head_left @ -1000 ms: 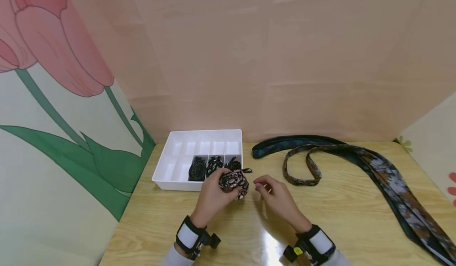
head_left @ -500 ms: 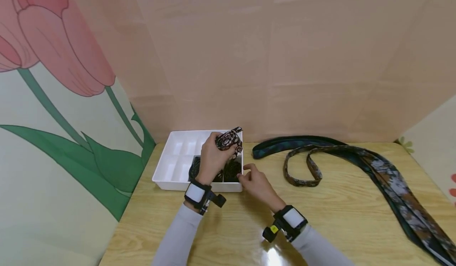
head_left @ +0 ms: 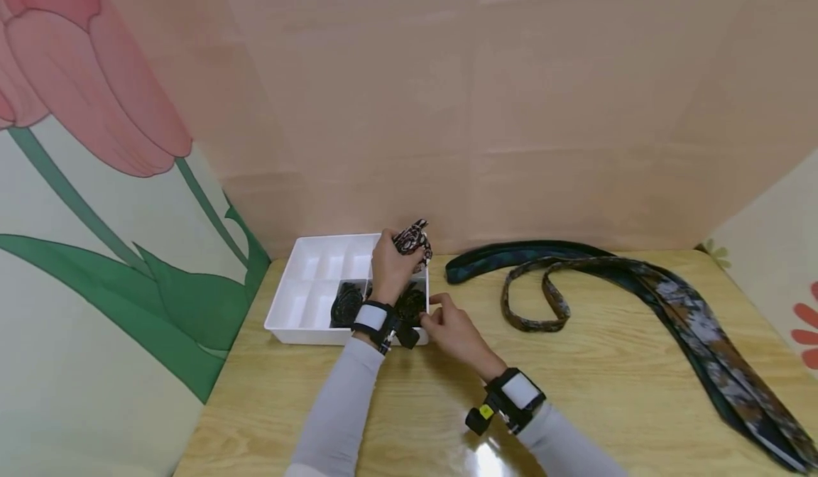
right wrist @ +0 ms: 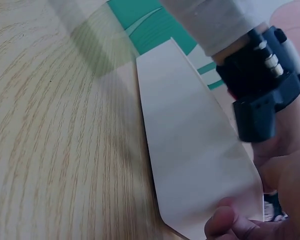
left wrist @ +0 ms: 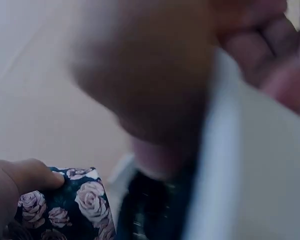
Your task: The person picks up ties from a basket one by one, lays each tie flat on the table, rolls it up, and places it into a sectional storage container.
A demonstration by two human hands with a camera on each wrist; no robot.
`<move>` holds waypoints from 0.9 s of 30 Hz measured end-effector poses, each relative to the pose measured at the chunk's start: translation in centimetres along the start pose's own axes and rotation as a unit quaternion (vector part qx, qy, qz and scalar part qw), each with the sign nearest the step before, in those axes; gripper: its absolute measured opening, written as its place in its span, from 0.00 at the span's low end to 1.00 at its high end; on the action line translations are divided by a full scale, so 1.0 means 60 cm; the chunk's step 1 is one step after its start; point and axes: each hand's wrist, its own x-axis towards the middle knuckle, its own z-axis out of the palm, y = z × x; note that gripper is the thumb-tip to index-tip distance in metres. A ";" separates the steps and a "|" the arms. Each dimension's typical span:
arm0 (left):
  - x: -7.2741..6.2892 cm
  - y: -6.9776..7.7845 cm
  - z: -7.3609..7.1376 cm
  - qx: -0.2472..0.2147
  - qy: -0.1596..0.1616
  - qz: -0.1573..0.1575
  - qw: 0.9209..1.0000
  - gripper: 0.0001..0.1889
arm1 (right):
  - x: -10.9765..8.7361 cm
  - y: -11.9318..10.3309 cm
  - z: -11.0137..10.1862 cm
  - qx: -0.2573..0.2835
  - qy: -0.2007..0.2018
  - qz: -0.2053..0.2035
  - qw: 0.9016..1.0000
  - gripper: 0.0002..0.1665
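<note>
My left hand (head_left: 391, 270) holds a rolled necktie (head_left: 411, 239) with a dark floral print over the back right compartment of a white divided tray (head_left: 345, 336). Pale roses on the tie's fabric show clearly in the left wrist view, under a fingertip. At the tray's front right corner, my right hand (head_left: 459, 331) grips the side wall, with fingers on its outer face and a fingertip inside. Dark rolled ties fill front compartments: one (head_left: 347, 304) left of my left wrist, another (head_left: 412, 302) at the corner. The left forearm hides most of what lies between them.
To the right, a long dark green tie (head_left: 476, 265) and a brown and grey floral tie (head_left: 686, 299) lie unrolled across the wooden table (head_left: 575, 392). A narrow end of the floral one curls into a loop. A beige backdrop (head_left: 543, 108) stands behind the tray.
My left hand has carried the rolled floral tie from in front of the tray to its back right. My right hand has moved left onto the tray's corner.
</note>
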 end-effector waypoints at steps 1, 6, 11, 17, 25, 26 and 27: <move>0.001 -0.003 0.003 0.010 0.003 -0.002 1.000 0.26 | 0.000 -0.001 0.000 0.001 -0.001 0.001 1.000 0.25; 0.003 -0.014 0.010 0.035 0.012 -0.004 0.999 0.27 | -0.001 -0.001 0.001 -0.001 0.002 -0.002 1.000 0.25; 0.003 -0.017 0.014 0.050 0.028 -0.001 0.998 0.28 | -0.002 0.001 0.001 0.008 -0.001 -0.004 1.000 0.25; 0.000 -0.017 0.020 0.067 0.021 0.001 0.998 0.28 | -0.002 0.001 0.001 0.014 -0.004 -0.003 1.000 0.25; -0.010 -0.021 0.024 0.085 0.000 0.011 0.996 0.28 | -0.003 0.000 0.001 0.027 -0.011 0.007 1.000 0.26; -0.010 -0.022 0.025 0.092 0.000 0.011 0.996 0.28 | -0.003 0.001 0.001 0.028 -0.011 0.007 1.000 0.26; -0.011 -0.023 0.025 0.103 -0.005 0.011 0.995 0.28 | -0.003 0.001 0.001 0.029 -0.012 0.006 1.000 0.25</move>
